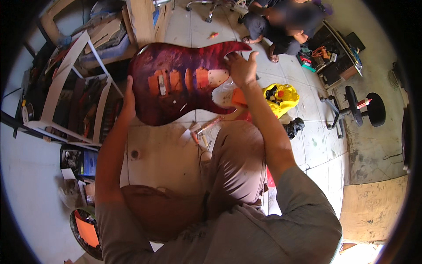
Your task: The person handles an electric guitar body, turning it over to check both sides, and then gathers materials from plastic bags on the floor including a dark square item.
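The tiled floor spreads under everything, with a white-framed shelf rack full of dark items along its left edge. Another person sits low toward its far right corner, and a black swivel chair stands by its right edge. Above the middle of the floor, off the tiles, a glossy dark red guitar body is held up between both hands, its routed face showing bare orange-brown cavities and a pale neck pocket. An open yellow bag lies on the floor beyond the right forearm. The right hand grasps the neck end between the two horns, thumb raised clear. The left hand grasps the rounded end, most fingers hidden behind it. A crumpled black bag lies just beside the yellow one.
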A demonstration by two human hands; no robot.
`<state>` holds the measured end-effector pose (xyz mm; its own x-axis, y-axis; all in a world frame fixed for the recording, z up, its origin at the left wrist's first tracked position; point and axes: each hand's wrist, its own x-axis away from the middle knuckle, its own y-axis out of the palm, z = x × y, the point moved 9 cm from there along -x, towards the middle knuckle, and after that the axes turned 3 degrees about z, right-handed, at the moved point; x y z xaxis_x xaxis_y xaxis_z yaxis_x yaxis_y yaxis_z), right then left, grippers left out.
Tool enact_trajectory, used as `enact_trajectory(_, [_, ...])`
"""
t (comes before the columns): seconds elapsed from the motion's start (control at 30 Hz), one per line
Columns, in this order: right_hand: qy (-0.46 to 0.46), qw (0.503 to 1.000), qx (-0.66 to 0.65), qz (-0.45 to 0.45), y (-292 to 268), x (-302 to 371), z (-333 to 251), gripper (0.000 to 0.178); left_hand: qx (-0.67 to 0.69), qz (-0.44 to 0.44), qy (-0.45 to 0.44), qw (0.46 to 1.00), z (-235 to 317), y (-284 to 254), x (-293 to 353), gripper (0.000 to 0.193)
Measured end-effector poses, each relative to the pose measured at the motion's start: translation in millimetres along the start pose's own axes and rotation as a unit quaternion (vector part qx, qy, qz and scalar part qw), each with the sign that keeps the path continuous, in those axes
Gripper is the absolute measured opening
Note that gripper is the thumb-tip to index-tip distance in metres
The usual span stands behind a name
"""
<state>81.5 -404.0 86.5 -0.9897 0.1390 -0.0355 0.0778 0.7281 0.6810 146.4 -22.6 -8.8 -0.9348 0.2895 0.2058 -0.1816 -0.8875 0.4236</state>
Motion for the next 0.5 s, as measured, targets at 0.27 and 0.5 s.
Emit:
enact_trajectory(0.27, [0.019,0.998,0.04,0.038,2,13,-5,0.115,-0.031,0.035,-0.025,0.999,11,24,20,0.09])
enact_trajectory(0.5, [0.057,0.993,0.097,0.047,11,19,5,0.115,-0.039,0.006,-0.04,0.998,4,17,14,0.088])
